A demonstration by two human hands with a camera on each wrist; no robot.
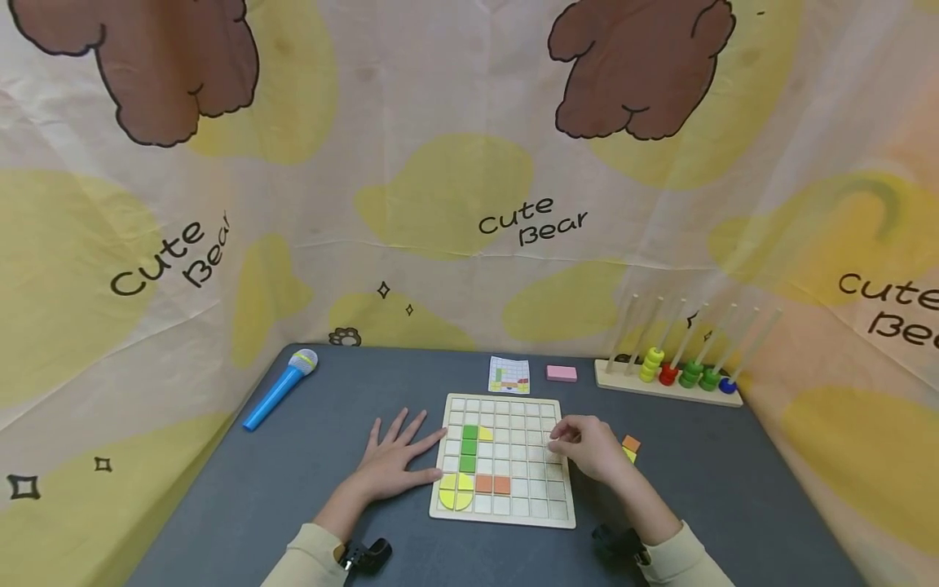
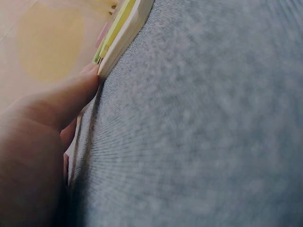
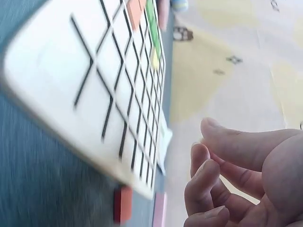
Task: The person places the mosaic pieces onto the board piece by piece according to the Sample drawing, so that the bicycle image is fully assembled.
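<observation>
A pale wooden grid board [image 1: 528, 505] lies on the table. On its left part sit several green squares [image 1: 469, 447], a yellow piece [image 1: 486, 434] beside the topmost one, two orange squares [image 1: 493, 484] and a group of rounded yellow pieces [image 1: 456, 492]. My left hand [image 1: 392, 465] rests palm down with fingers spread, its thumb [image 2: 87, 80] against the board's left edge. Over the right edge of the board hovers my right hand [image 1: 587, 447]. Its fingers are curled, thumb and index tips [image 3: 200, 150] together, and no piece shows between them.
Orange and yellow blocks [image 1: 631, 445] lie right of the board, partly behind the right hand. Beyond the board are a printed pattern card [image 1: 509, 365] and a pink block [image 1: 561, 373]. A bead counting rack [image 1: 671, 389] stands back right; a blue toy microphone [image 1: 275, 397] lies left.
</observation>
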